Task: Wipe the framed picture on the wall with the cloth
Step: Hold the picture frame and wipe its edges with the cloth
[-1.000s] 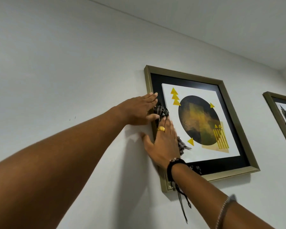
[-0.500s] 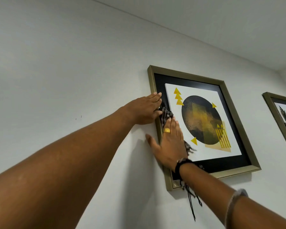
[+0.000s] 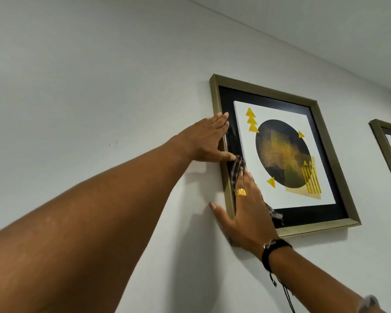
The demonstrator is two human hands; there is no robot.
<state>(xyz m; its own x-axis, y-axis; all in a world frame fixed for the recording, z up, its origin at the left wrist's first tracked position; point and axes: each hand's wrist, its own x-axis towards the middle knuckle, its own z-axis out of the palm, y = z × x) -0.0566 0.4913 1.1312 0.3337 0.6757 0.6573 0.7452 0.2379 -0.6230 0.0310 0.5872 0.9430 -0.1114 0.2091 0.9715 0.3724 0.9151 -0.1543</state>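
The framed picture [image 3: 325, 141] hangs on the white wall, with a gold-brown frame, a black mat and a print of a dark circle and yellow triangles. My left hand [image 3: 207, 141] lies flat against the frame's left edge, fingers stretched over the mat. My right hand [image 3: 244, 213], wearing a gold ring, presses a dark checked cloth [image 3: 237, 169] flat against the glass at the lower left of the picture. The cloth shows above my fingertips and again below my palm at the lower mat; the rest is hidden under the hand.
A second framed picture [image 3: 386, 152] hangs to the right, cut off by the view's edge. The ceiling [image 3: 303, 30] meets the wall close above. Bare white wall [image 3: 88, 109] stretches to the left of the frame.
My left hand has slid up along the frame's left edge. My right hand with the cloth stays on the lower left of the glass. The view has shifted slightly.
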